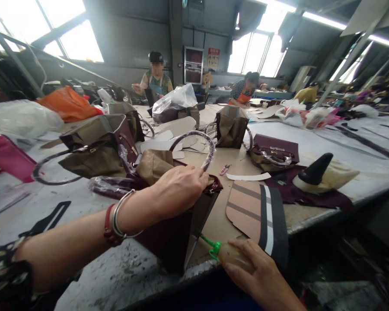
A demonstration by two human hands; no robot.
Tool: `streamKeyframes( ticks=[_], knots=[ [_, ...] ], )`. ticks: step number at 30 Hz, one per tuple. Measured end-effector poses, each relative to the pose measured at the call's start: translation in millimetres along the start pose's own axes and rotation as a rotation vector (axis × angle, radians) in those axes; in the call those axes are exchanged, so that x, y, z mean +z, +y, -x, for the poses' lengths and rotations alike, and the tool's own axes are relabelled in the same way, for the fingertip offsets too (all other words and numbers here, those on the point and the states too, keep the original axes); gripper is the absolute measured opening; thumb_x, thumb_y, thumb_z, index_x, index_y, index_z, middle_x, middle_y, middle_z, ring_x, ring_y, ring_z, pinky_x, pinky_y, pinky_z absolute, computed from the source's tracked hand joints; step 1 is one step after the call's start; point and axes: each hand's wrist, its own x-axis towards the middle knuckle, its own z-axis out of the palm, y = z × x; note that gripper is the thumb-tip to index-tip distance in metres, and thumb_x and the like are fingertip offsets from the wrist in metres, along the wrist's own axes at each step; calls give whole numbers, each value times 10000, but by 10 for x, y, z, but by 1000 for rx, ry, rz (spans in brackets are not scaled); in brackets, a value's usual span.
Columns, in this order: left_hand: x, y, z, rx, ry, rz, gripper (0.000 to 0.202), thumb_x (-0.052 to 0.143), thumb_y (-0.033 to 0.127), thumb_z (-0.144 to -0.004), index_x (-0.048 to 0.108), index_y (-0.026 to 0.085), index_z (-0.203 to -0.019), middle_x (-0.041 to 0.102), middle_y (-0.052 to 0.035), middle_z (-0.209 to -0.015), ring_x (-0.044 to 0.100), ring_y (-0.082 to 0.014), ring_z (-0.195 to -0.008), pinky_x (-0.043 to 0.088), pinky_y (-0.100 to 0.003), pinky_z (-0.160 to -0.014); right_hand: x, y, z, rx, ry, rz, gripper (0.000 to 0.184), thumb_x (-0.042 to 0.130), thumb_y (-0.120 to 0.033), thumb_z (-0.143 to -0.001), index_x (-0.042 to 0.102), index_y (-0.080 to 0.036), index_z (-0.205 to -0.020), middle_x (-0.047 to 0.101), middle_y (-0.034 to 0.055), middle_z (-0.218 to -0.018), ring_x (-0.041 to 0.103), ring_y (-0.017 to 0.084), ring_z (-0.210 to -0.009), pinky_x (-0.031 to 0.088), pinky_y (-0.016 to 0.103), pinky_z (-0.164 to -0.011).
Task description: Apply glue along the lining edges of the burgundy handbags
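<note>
My left hand (183, 188) is closed on the upper edge of a dark maroon handbag (165, 233), which stands near the table's front edge. The bag has a brown lining (154, 166) and a plastic-wrapped handle (210, 147) that arches above my fingers. In my right hand (259, 268) is a soft squeeze bottle (236, 258) with a green nozzle. Its thin tip points left and reaches the bag's side edge; I cannot tell whether it touches. My left fingertips are partly hidden behind the hand.
Striped panels (246, 207) lie right of the bag, with pink snips (225, 169) and a white strip (248, 176) behind. Other handbags (231, 127) stand farther back. A black cone-shaped piece (316, 169) rests at right. People (157, 80) work across the table.
</note>
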Motion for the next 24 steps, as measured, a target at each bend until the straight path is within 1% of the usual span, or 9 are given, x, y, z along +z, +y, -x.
streamKeyframes(
  ticks=[3,7,10,13,16,19,22,24],
  knots=[
    [34,70,145,31,122,-57,218,493,124,-858,559,115,-1066,621,-66,-888,592,-200,-781,519,-319,-681,1,-28,9,13,2,-12,350,565,-342,-826,603,-194,-1141,600,75,-1035,598,227,-970,478,325,-875],
    [52,157,319,68,243,-148,245,513,136,-847,544,73,-1081,604,-65,-824,567,-197,-719,518,-321,-621,-15,-103,53,13,-40,-31,332,573,-330,-820,608,-202,-1125,599,77,-1042,588,238,-980,458,356,-902],
    [33,232,432,86,325,-207,295,484,115,-848,515,21,-1126,580,-60,-766,540,-191,-666,503,-320,-576,-39,-151,91,15,-56,-51,337,574,-317,-806,606,-194,-1118,599,80,-1032,585,243,-959,459,378,-884],
    [2,280,532,116,384,-234,318,449,102,-863,491,-22,-1153,545,-47,-701,496,-180,-611,475,-314,-529,-47,-165,110,20,-22,-59,357,564,-351,-805,609,-181,-1115,597,90,-1034,583,254,-961,451,401,-890],
    [-35,240,583,155,424,-234,331,459,91,-863,481,-32,-1170,528,-41,-680,471,-172,-604,460,-303,-527,-40,-172,108,22,7,-80,379,567,-395,-812,606,-181,-1122,595,87,-1046,579,251,-973,444,397,-903],
    [-77,121,553,190,465,-282,333,455,69,-860,480,-25,-1179,525,-40,-679,460,-163,-604,450,-286,-531,-48,-195,71,13,33,-92,376,566,-399,-818,601,-186,-1126,590,84,-1062,575,245,-990,440,384,-918],
    [-103,27,482,229,506,-346,312,451,76,-870,495,-28,-1161,521,-40,-666,453,-162,-594,442,-286,-527,-81,-202,-14,9,119,-51,401,543,-405,-821,591,-171,-1144,588,99,-1082,567,259,-1017,425,404,-944],
    [-95,18,449,242,523,-367,315,463,87,-872,498,-37,-1159,515,-37,-652,451,-167,-589,431,-292,-518,-108,-186,-75,7,176,-21,419,531,-415,-820,589,-157,-1145,591,108,-1087,563,268,-1028,418,418,-954]
  ],
)
